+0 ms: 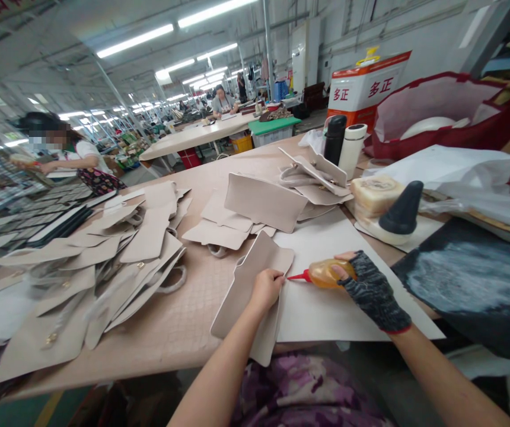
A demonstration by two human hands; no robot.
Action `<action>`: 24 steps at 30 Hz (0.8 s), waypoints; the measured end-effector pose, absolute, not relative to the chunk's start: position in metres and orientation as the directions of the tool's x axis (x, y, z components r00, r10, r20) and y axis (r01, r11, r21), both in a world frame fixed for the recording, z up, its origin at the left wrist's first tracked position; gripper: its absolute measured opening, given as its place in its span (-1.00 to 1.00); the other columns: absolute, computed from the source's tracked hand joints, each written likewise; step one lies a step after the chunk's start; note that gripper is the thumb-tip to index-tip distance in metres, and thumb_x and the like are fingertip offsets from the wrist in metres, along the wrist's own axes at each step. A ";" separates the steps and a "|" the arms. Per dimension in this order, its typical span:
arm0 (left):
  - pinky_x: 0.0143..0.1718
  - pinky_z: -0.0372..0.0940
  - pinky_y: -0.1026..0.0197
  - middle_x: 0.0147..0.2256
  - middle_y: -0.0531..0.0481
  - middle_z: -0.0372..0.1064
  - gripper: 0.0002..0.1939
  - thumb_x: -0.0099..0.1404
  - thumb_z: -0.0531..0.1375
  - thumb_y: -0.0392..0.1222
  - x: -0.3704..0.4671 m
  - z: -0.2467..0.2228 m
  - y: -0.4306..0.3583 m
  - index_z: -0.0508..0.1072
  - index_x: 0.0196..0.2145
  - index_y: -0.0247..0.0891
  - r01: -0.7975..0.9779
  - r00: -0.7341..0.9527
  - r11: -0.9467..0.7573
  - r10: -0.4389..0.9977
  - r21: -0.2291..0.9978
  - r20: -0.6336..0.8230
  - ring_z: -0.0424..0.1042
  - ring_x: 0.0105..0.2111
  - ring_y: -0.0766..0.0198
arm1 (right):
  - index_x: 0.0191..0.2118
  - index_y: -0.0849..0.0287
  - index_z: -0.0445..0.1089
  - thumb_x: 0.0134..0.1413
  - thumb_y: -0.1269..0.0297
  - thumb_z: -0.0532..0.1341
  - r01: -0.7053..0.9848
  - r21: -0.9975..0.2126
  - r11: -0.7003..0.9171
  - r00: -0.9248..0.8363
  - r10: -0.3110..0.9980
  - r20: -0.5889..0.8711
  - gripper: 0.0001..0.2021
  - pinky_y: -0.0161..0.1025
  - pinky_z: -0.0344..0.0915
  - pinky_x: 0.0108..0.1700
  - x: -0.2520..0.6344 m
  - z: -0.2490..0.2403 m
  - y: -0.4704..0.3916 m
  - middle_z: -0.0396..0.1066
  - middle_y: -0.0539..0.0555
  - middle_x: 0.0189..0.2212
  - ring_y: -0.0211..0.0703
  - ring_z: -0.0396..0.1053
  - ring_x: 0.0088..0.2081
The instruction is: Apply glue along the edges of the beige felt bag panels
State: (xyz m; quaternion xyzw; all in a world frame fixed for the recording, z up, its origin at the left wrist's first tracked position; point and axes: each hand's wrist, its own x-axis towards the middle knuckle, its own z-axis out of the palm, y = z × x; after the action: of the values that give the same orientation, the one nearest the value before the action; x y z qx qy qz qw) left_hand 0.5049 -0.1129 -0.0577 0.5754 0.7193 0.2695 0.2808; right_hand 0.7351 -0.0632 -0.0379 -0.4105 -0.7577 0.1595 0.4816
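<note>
My left hand [267, 290] is closed on the edge of a beige leather bag panel [241, 290], which is folded over and tilted above the table edge. In my right hand [373, 292], which wears a dark grey fingerless knit glove, is a squeeze bottle [328, 273] of amber liquid, likely glue. The bottle lies sideways, and its red nozzle tip points left at the panel's edge beside my left fingers. Whether the tip touches the panel I cannot tell. Under the bottle lies a white sheet [317, 317].
Beige bag pieces [148, 237] with handles are heaped at left, more panels [266, 201] ahead. Right stand a black flask [335, 139], a white flask [351, 151], a dark cone-shaped object [404, 210], a white-orange canister [366, 89] and a red bag [437, 142]. A co-worker [68, 151] is at far left.
</note>
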 end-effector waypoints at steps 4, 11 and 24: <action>-0.14 0.25 0.25 -0.23 -0.08 0.51 -0.77 0.20 0.12 -0.29 0.505 -0.058 -0.113 0.56 -0.24 -0.29 0.679 -0.176 0.191 0.980 0.709 -0.096 0.44 -0.22 0.22 | -0.18 0.14 0.31 0.16 0.08 0.10 0.477 -0.648 0.593 -0.212 0.794 0.570 -0.75 0.02 0.30 -0.07 0.736 -0.041 -0.073 0.37 0.15 -0.27 0.02 0.35 -0.18; -0.16 0.26 0.25 -0.25 -0.05 0.52 -0.77 0.19 0.12 -0.29 0.505 -0.060 -0.113 0.56 -0.26 -0.26 0.681 -0.172 0.190 0.980 0.708 -0.097 0.44 -0.23 0.23 | -0.19 0.12 0.31 0.16 0.03 0.10 0.454 -0.708 0.540 -0.175 0.834 0.524 -0.73 -0.01 0.32 -0.10 0.734 -0.046 -0.098 0.37 0.13 -0.27 0.00 0.36 -0.20; -0.15 0.26 0.25 -0.23 -0.07 0.51 -0.77 0.20 0.13 -0.29 0.505 -0.061 -0.114 0.56 -0.24 -0.29 0.673 -0.185 0.190 0.979 0.714 -0.085 0.45 -0.22 0.20 | -0.18 0.07 0.30 0.14 0.00 0.09 0.406 -0.831 0.380 -0.183 0.925 0.334 -0.72 0.05 0.27 -0.03 0.737 -0.062 -0.136 0.36 0.12 -0.23 0.03 0.33 -0.14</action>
State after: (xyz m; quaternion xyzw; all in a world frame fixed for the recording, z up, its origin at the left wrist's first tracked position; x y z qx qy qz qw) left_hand 0.5051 -0.1142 -0.0612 0.5743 0.7194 0.2744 0.2783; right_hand 0.7369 -0.1363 -0.0621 -0.4696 -0.7087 0.2989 0.4334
